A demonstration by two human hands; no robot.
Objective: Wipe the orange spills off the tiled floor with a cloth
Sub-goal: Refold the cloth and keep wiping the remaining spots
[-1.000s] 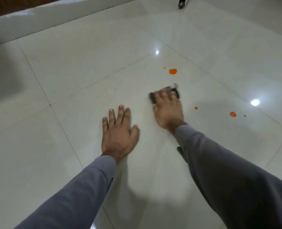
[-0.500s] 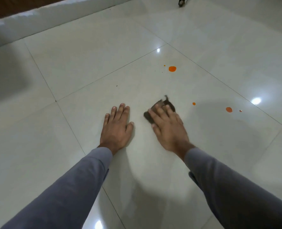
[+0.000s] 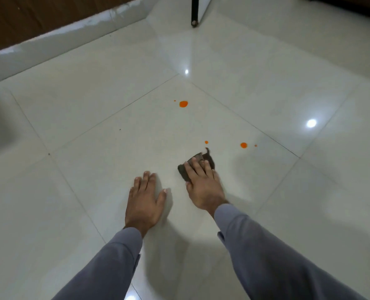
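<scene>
My right hand (image 3: pixel 203 185) presses flat on a dark brown cloth (image 3: pixel 208 158) on the glossy white tiled floor (image 3: pixel 93 105); most of the cloth is hidden under my fingers. A small orange drop (image 3: pixel 206 142) lies just beyond the cloth's far corner. To its right sit a larger orange spot (image 3: pixel 243 145) and a tiny speck (image 3: pixel 255 145). Farther away lies the biggest orange spot (image 3: pixel 183 103) with a speck (image 3: pixel 174 100) beside it. My left hand (image 3: pixel 145 200) rests palm down on the floor, fingers apart, holding nothing.
A white skirting (image 3: pixel 60 40) runs below a brown wooden wall at the back left. A black furniture leg (image 3: pixel 194 11) stands at the top centre. Ceiling lights glare off the tiles.
My right hand has slid the cloth back toward me and then to the right, closer to the small orange drop. The view has pulled back. My left hand stays planted.
</scene>
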